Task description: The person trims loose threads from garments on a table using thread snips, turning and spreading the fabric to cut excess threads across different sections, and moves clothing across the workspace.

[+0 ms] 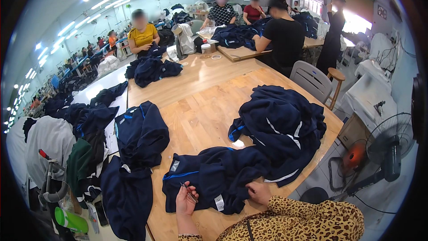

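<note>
A navy garment point(214, 169) with blue piping lies spread on the wooden table in front of me. A pair of small thread snips point(191, 193) is in my left hand point(186, 201), its fingers closed around them over the garment's lower left part. Between my hands a white label point(219, 202) shows on the cloth. My right hand point(258, 192) is curled at the garment's lower right edge, its fingers bent onto the navy fabric. Just beyond it rises a big heap of navy garments point(285, 120) with white stripes.
More navy garments point(141, 134) hang over the table's left side. The light wood table point(196, 107) reaches toward co-workers at the far end. A black fan point(392, 151) stands at right, near a grey chair point(310, 80). A green bottle point(71, 220) lies at lower left.
</note>
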`<action>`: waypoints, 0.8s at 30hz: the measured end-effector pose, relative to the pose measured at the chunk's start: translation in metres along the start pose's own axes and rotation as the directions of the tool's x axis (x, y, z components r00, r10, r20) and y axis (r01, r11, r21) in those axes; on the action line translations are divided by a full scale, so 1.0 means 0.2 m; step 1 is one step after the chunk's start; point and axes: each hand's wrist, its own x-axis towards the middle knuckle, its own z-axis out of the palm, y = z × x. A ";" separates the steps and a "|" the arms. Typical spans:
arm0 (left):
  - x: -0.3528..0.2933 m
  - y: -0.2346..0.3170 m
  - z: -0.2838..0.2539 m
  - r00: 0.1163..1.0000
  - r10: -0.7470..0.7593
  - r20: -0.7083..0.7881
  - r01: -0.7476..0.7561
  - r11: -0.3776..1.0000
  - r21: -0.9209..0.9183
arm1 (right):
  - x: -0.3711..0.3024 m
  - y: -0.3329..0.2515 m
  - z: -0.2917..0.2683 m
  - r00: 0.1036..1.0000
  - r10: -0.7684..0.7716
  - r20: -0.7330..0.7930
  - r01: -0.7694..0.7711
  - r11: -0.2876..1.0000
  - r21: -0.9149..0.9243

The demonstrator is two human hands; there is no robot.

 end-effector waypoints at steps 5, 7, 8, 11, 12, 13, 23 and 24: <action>0.00 0.00 0.01 1.000 0.003 -0.007 -0.003 1.000 0.004 | 0.00 0.00 0.00 1.000 0.015 0.011 -0.015 1.000 0.003; 0.00 -0.01 0.01 1.000 0.002 -0.018 -0.002 1.000 0.003 | 0.00 0.01 0.00 1.000 0.013 0.002 -0.013 1.000 0.017; 0.00 -0.01 0.02 1.000 0.000 -0.016 0.000 1.000 0.003 | 0.00 0.02 0.00 1.000 0.009 -0.007 -0.009 0.999 0.032; 0.00 0.00 0.02 1.000 0.008 -0.023 -0.008 1.000 0.015 | 0.00 0.01 0.00 1.000 0.008 0.006 -0.008 1.000 0.028; 0.00 0.00 0.02 1.000 0.008 -0.030 -0.008 1.000 0.014 | 0.00 0.01 0.00 1.000 0.007 0.003 -0.007 1.000 0.029; 0.00 0.00 0.02 0.999 0.009 -0.037 -0.008 1.000 0.014 | 0.00 0.01 -0.01 1.000 0.009 0.000 -0.009 0.999 0.042; 0.00 -0.01 0.02 0.999 0.010 -0.039 -0.009 1.000 0.025 | 0.00 0.01 -0.02 1.000 -0.003 -0.021 0.004 0.997 0.076; 0.00 -0.01 0.03 0.999 0.007 -0.043 -0.005 1.000 0.029 | 0.00 0.01 -0.02 1.000 -0.001 -0.025 0.003 0.997 0.077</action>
